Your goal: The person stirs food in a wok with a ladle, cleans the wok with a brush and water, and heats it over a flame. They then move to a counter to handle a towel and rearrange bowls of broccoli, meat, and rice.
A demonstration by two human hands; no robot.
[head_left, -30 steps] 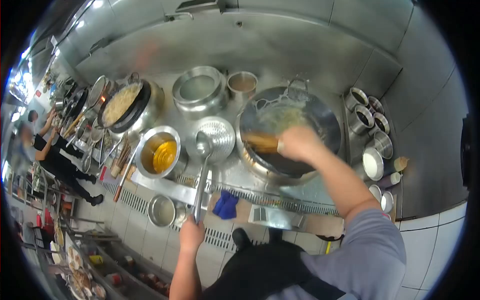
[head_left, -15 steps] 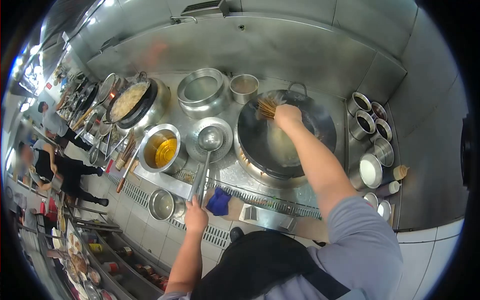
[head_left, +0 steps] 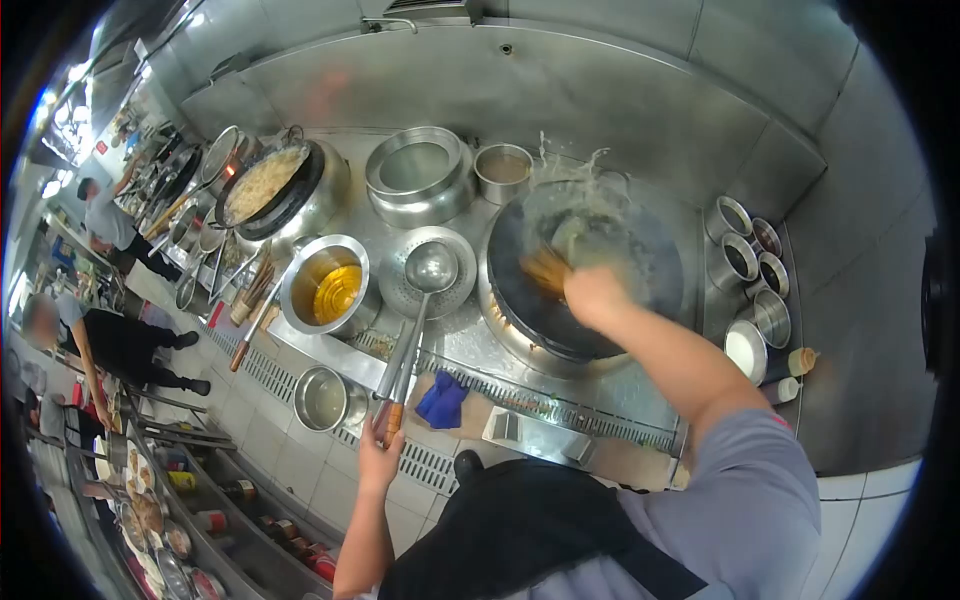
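Observation:
My right hand point(head_left: 594, 294) grips a bamboo wok brush point(head_left: 547, 270) inside the big black wok point(head_left: 655, 260), where water splashes up at the far rim. My left hand point(head_left: 380, 455) is just below the end of the long handle of a steel ladle point(head_left: 428, 268); its fingers look loosened around the tip. The ladle's bowl rests on a perforated strainer point(head_left: 402, 292) left of the wok.
A steel bowl of yellow oil point(head_left: 325, 288), a large steel pot point(head_left: 420, 180), a small pot point(head_left: 502, 167) and a pan of noodles point(head_left: 262, 185) stand left of the wok. Seasoning tins point(head_left: 745, 262) line the right. A blue cloth point(head_left: 442, 400) lies at the counter edge. Other people stand far left.
My right hand pulled the brush back from the wok's far rim to its middle, throwing up water. My left hand slid down to the ladle handle's tip.

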